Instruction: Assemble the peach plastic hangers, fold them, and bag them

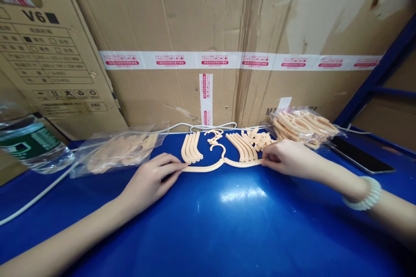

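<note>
A peach plastic hanger (222, 163) lies flat on the blue table (227, 225), hook pointing away from me. My left hand (152, 179) pinches its left end with fingers together. My right hand (284, 158) pinches its right end. Just behind the hanger lie loose peach arm pieces (191, 148), a second group of arm pieces (244, 146) and small hook pieces (214, 136). A pale bead bracelet (365, 197) sits on my right wrist.
A clear bag of peach parts (117, 151) lies at the left, another bag (303, 125) at the right. A water bottle (30, 143) lies far left, a dark phone (360, 155) far right. A white cable (35, 197) crosses the table. Cardboard boxes (208, 30) wall the back.
</note>
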### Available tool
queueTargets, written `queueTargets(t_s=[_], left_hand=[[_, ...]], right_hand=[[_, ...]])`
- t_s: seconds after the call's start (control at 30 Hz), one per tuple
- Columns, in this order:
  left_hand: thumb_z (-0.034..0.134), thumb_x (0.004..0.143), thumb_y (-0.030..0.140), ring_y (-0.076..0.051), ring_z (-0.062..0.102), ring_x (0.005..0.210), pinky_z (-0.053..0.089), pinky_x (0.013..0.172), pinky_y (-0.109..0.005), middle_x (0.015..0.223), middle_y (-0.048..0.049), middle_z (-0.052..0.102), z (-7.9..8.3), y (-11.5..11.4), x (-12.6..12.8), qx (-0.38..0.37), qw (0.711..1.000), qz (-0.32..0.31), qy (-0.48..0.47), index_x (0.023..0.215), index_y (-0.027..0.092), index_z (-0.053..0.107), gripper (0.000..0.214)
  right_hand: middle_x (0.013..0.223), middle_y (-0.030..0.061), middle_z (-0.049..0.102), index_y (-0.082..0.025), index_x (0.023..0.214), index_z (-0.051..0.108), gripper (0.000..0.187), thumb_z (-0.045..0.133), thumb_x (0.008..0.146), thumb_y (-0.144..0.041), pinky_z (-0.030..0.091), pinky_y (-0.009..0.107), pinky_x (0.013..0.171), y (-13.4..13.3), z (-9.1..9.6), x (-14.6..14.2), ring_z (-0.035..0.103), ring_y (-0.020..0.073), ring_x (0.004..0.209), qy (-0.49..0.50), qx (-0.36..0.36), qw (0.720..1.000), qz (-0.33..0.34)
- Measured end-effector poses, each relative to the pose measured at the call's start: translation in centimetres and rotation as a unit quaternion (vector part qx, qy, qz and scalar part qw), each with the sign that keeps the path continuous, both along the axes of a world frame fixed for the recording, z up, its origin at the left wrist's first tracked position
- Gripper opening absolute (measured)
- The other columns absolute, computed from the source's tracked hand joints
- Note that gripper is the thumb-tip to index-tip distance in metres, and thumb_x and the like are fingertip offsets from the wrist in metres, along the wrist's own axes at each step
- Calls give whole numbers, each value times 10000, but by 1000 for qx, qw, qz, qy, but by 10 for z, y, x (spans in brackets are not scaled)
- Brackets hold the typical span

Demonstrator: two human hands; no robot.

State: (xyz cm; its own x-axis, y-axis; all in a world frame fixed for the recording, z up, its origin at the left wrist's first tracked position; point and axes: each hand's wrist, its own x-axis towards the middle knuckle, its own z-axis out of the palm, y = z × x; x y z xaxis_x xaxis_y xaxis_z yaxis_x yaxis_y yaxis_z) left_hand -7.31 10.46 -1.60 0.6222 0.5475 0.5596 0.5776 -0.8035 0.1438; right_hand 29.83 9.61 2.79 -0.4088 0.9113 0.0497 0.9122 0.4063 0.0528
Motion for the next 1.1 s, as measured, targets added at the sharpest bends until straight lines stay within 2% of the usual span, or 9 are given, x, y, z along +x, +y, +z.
queueTargets(t_s=[0.17,0.33,0.53,0.83,1.1], left_hand=[[535,958,198,-208,666,804,553,730,-338,867,-67,708,2,1,-1,-7,1000,23,3,915,164,708,181],[535,960,207,-215,670,808,553,741,-353,876,-69,722,0,2,-2,-2,1000,29,2,926,174,714,185],[516,959,187,-218,683,848,557,771,-355,923,-69,738,-2,3,-3,1,1000,31,-1,963,180,711,195],[452,969,147,-205,660,876,535,790,-338,949,-60,710,-1,2,-1,-25,999,22,3,951,194,663,218],[421,938,158,-198,603,802,508,721,-327,866,-50,629,4,-2,2,-80,996,34,-3,885,199,559,154]], right_hand=[[643,44,657,-177,726,652,178,594,875,-256,327,251,526,3,-5,0,565,161,557,-3,23,1000,-4],[631,44,661,-177,725,667,179,591,861,-265,324,247,504,4,-10,-1,573,158,536,8,52,999,-12],[653,54,682,-177,749,699,201,560,874,-251,361,262,536,6,-12,-1,599,173,571,19,47,999,-13],[746,29,748,-199,799,734,167,586,828,-129,457,240,600,10,-2,11,669,169,651,42,-39,998,38],[680,11,673,-183,812,637,107,542,809,-135,411,241,563,11,2,16,593,152,594,100,-112,987,49]])
